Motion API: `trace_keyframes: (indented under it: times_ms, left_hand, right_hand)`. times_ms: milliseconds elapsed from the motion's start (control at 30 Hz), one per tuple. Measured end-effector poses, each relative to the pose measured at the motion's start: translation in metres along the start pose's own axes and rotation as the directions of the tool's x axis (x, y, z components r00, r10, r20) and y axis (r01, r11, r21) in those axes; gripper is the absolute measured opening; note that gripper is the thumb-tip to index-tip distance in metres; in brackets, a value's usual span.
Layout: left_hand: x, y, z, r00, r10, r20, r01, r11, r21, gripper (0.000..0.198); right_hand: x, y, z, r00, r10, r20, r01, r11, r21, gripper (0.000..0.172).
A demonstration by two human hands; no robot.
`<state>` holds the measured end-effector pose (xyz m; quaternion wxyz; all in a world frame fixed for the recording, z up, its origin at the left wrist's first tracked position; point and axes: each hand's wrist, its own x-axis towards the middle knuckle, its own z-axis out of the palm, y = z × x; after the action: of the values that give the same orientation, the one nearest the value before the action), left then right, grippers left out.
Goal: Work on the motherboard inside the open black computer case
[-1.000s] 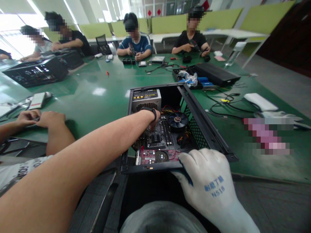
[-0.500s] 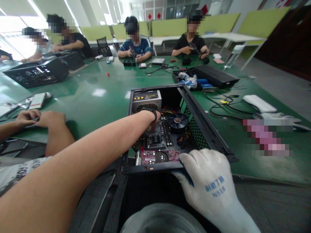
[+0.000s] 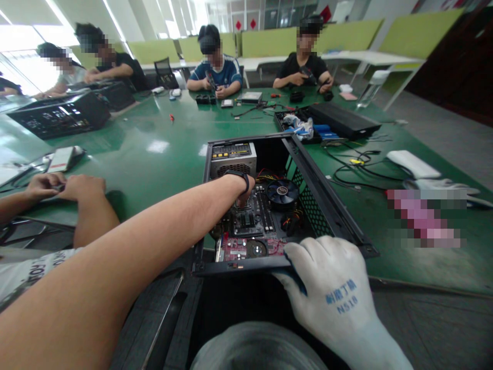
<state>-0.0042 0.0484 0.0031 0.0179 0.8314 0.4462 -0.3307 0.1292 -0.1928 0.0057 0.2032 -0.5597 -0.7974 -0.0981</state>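
An open black computer case [image 3: 341,223] lies on its side at the table's near edge. My right hand [image 3: 327,272], in a white glove with blue print, is closed around its near rail. My bare left hand [image 3: 246,194], with a dark wristband, reaches inside over the motherboard [image 3: 250,218]. The wrist and forearm cover its fingers, so whether they hold anything is hidden. Just right of that hand sits a round black fan [image 3: 283,194]. Behind it is the power supply [image 3: 234,167], with coloured wires beside it. A red graphics card [image 3: 239,249] lies nearest me.
Black cables [image 3: 358,164], a white glove [image 3: 439,186] and a pink blurred item [image 3: 423,218] lie to the right. Farther back is a black tray [image 3: 283,121] with gloves in it. A neighbour's hands [image 3: 80,187] rest at left. Several people work across the green table [image 3: 165,167].
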Motion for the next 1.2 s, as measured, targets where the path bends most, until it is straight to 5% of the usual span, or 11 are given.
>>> trace_keyframes:
  times_ms: [533,1200]
  left_hand:
    - [0.007,-0.003,0.004,0.998,-0.037,-0.051,0.033,0.997,-0.076,0.061]
    - [-0.003,0.003,0.0,0.999,0.023,0.026,-0.024,0.997,0.067,0.053]
  right_hand:
    - [0.0,0.0,-0.002,1.0,-0.01,0.014,0.01,1.0,-0.008,0.02]
    - [0.0,0.001,-0.001,1.0,-0.018,0.015,0.018,1.0,-0.007,0.02]
